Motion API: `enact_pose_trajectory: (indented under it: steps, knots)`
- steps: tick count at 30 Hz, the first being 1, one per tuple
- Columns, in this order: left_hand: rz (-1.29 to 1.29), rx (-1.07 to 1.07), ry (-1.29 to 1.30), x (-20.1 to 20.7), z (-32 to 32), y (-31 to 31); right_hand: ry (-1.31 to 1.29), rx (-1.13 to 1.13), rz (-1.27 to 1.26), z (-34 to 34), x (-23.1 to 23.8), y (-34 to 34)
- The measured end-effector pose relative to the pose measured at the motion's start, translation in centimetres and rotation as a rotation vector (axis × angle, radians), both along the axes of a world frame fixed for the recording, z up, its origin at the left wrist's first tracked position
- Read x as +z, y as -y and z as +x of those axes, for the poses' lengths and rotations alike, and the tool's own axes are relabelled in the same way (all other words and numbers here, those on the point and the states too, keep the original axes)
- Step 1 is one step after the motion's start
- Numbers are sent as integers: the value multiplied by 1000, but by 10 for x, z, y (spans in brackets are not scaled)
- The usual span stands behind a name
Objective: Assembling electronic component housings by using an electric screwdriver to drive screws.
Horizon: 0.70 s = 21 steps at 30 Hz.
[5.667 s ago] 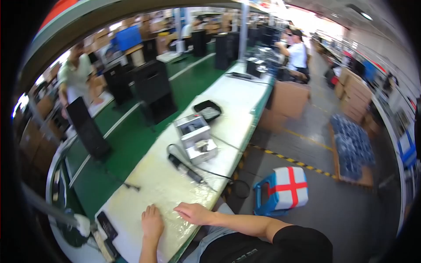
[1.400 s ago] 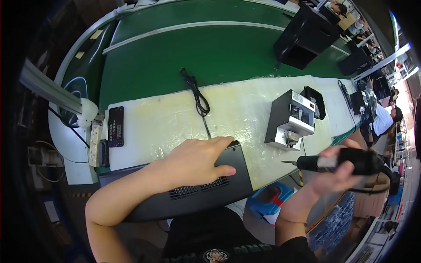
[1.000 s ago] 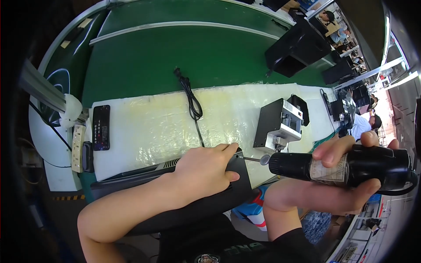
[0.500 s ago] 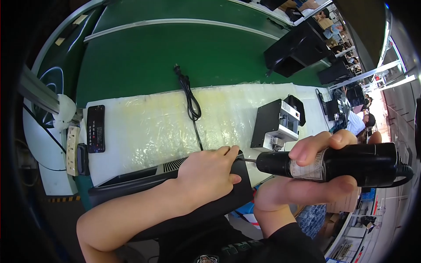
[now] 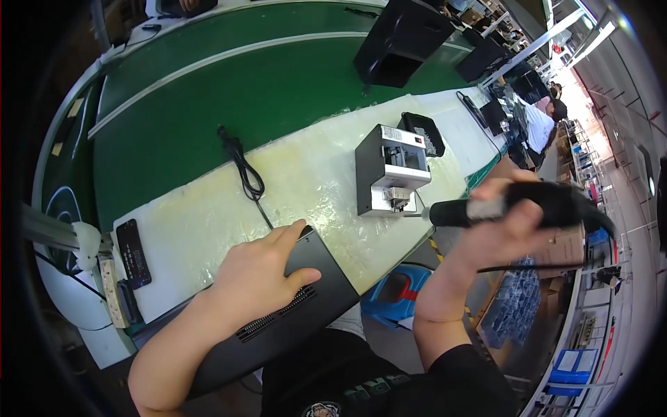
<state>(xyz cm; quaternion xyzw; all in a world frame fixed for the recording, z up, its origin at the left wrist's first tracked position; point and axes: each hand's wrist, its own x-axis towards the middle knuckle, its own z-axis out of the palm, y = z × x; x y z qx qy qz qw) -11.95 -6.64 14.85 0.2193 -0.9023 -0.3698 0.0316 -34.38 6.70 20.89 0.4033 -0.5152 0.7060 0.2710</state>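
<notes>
My left hand (image 5: 253, 267) lies on the upper face of a black cabinet (image 5: 326, 267), its thumb and fingers spread. Slots of a vent show under its wrist. My right hand (image 5: 497, 240), a little blurred, grips a black electric screwdriver (image 5: 451, 213) with a pale label and a cable at its rear. The screwdriver is held roughly level, its bit pointing left at the front of a grey and silver screw feeder (image 5: 372, 174). Whether the bit touches the feeder, I cannot tell. A black power cord (image 5: 243, 170) runs to the cabinet's far edge.
Behind the feeder sits a black tray of small screws (image 5: 424, 132). A black speaker-like cabinet (image 5: 399, 45) stands on the green belt (image 5: 208, 90). At the left are a dark printed strip (image 5: 133, 254) and a power strip (image 5: 111, 292). A blue stool (image 5: 396, 295) stands below the bench.
My right hand has taken the screwdriver off the cabinet's corner and over to the screw feeder. My left hand stays on the cabinet, thumb now spread. The view has shifted right.
</notes>
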Motion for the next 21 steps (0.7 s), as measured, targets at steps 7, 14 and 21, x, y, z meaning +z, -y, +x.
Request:
enact_pose_trajectory:
  steps: [7,14,21]
  knots:
    - [-52,-32,-21,8,-3,3,65,13,6,-75,-85,5]
    - [-98,100,256,28,74,-2,138,99,72,-66,-109,-16]
    - [-65,230,147,21,98,-2,117,58,-4,-15,-18,-26]
